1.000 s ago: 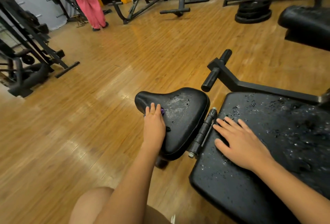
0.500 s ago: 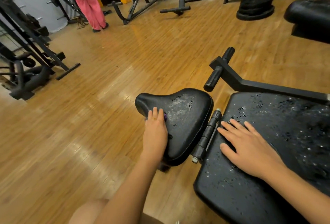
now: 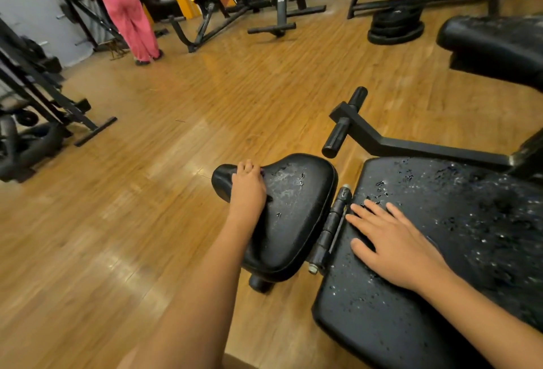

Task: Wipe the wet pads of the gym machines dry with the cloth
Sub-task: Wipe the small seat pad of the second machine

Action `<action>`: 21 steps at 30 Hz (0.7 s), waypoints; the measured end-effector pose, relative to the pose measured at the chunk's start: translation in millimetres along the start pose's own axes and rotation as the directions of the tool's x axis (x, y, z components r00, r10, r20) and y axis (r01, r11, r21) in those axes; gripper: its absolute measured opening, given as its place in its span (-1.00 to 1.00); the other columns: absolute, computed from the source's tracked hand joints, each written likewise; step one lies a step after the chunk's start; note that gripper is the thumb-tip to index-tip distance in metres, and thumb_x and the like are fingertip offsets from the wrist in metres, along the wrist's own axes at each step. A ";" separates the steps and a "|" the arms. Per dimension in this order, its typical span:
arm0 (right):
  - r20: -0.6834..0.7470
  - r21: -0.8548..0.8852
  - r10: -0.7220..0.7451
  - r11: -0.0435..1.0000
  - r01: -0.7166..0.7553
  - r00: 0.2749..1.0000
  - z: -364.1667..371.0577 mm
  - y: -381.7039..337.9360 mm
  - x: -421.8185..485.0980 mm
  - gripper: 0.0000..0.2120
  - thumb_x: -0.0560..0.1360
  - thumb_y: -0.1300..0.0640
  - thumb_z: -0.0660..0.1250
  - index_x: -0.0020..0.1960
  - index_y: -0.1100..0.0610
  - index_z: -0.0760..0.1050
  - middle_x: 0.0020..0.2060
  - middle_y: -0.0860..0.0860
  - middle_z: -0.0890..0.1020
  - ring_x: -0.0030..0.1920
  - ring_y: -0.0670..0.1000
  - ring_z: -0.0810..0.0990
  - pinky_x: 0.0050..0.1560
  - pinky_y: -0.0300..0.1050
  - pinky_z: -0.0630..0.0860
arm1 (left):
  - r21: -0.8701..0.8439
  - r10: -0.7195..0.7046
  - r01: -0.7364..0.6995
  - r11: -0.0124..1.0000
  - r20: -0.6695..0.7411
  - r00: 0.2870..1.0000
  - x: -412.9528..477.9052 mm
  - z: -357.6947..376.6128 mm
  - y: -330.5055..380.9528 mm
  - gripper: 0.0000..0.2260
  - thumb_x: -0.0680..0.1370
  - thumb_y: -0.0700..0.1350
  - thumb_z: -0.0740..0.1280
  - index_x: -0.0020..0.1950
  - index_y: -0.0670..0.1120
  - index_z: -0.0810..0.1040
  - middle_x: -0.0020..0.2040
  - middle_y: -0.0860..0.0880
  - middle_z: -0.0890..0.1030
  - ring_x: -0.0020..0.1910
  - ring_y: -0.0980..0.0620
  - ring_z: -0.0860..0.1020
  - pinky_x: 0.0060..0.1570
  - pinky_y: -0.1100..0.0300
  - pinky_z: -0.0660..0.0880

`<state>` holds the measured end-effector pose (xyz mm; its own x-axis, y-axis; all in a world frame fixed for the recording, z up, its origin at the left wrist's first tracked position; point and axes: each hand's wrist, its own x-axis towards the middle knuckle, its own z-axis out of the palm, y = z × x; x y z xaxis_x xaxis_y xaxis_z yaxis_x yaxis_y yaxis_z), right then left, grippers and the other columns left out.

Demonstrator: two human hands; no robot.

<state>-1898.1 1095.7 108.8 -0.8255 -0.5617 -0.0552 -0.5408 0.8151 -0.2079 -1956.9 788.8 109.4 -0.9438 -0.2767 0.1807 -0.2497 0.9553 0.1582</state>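
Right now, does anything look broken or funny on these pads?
Yes. The seat has a whitish smeared patch and what look like small tears on top. The big pad beside it is dotted with water drops.

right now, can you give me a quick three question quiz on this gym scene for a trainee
1. True or false: the right hand lies flat, fingers spread, on the large pad.
2. The left hand, with a purple sliver of cloth showing beside its fingers, is on which?
A. the small seat pad
B. the large pad
C. the floor
3. Fill in: droplets cover the large pad, so it is not yet ____.

Key: 1 true; 2 A; 3 dry
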 end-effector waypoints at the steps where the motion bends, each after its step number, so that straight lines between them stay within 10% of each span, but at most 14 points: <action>1: -0.003 0.002 0.002 1.000 -0.002 1.000 -1.3 0.0 -0.4 -0.43 0.60 -0.23 -0.10 0.57 -0.11 0.04 0.56 -0.17 0.02 0.55 -0.13 -0.13 0.48 -0.08 -0.30 | -0.054 0.006 -0.006 0.999 -0.011 1.000 -17.3 0.4 3.2 -0.76 0.65 -0.23 0.13 0.25 -0.21 0.49 0.32 -0.16 0.45 0.34 -0.19 0.32 0.24 -0.14 0.35; 8: 0.004 0.012 -0.007 1.000 0.007 1.000 -3.3 -2.5 -2.2 -0.43 0.61 -0.22 -0.09 0.57 -0.09 0.07 0.56 -0.16 0.04 0.56 -0.11 -0.10 0.51 -0.05 -0.24 | -0.173 -0.174 0.164 0.971 -0.046 0.984 -118.1 8.9 27.7 -0.66 0.68 -0.19 0.13 0.44 -0.22 0.40 0.50 -0.21 0.34 0.51 -0.23 0.24 0.44 -0.11 0.27; 21: 0.055 0.065 0.038 0.997 -0.042 0.998 -7.0 -22.4 2.2 -0.48 0.64 -0.10 0.00 0.57 -0.05 0.09 0.57 -0.09 0.05 0.57 -0.05 -0.11 0.53 0.08 -0.22 | -0.279 0.044 0.028 0.960 0.248 0.968 -97.4 -58.6 -37.0 -0.59 0.69 -0.05 0.13 0.55 -0.06 0.29 0.56 -0.08 0.26 0.53 -0.05 0.24 0.45 0.13 0.18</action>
<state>-1888.9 1077.1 120.2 -0.8354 -0.5372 -0.1168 -0.4941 0.8268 -0.2687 -1843.0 774.3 142.8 -0.9780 -0.2004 -0.0585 -0.2059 0.8802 0.4276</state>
